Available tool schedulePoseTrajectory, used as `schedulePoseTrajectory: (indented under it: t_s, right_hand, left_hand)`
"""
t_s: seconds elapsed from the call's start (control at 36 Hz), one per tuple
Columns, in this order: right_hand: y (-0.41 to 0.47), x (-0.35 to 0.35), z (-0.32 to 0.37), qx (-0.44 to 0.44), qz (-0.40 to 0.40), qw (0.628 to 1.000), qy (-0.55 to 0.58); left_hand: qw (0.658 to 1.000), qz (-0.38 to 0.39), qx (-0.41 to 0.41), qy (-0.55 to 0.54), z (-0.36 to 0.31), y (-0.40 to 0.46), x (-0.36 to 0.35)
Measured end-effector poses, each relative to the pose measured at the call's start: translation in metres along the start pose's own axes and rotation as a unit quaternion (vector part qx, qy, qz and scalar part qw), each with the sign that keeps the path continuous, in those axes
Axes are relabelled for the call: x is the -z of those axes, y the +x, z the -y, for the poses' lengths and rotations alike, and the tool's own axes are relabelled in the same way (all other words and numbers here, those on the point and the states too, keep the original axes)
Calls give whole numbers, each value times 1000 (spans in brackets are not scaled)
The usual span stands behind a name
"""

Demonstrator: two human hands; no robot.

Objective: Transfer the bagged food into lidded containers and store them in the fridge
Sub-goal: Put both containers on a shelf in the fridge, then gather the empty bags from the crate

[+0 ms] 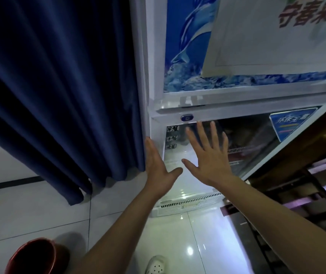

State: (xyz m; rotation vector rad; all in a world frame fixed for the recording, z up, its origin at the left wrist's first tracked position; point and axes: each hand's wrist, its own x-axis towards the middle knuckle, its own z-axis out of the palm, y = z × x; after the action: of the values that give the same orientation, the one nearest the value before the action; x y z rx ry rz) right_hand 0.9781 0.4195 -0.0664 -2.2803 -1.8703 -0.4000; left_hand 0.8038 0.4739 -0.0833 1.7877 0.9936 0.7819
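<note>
- Head view: a white fridge (pixel 237 101) fills the upper right of the frame, its upper door covered by a blue dolphin picture (pixel 186 46) and a pale paper sheet (pixel 267 40) with red characters.
- The lower glass door (pixel 257 139) sits at mid-right; dark contents behind the glass are too dim to identify, so no container or bagged food can be made out.
- A small blue lock (pixel 187 117) sits on the door's top rail, just above the right fingertips.
- The left hand (pixel 159 171), at centre, has straight fingers laid flat along the fridge's left edge, thumb spread to the right; it holds nothing.
- The right hand (pixel 209 155), just right of it, is spread wide, palm toward the glass door, fingers straight, holding nothing; whether it touches the glass cannot be told.
- A dark blue curtain (pixel 59 86) hangs over the left half, touching the fridge's side.
- Lower left: a red basin (pixel 33 258) on the glossy tiled floor (pixel 39 214).
- Bottom centre: a white perforated shoe (pixel 157 265).
- Right edge: dark shelving (pixel 306 194).
</note>
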Motion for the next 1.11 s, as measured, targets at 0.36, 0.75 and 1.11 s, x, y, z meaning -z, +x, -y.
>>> schedulePoseTrajectory:
  t_s: [0.36, 0.75, 1.11]
  right_hand:
    - [4, -1, 5, 18, 39, 998, 55]
    - [-97, 2, 89, 249, 233, 906, 249]
    - [-238, 67, 294, 485, 305, 774, 269]
  left_hand:
    - [997, 10, 35, 67, -17, -3, 25]
    - [838, -103, 359, 397, 0, -262, 49]
    - [731, -331, 537, 260, -19, -530, 72]
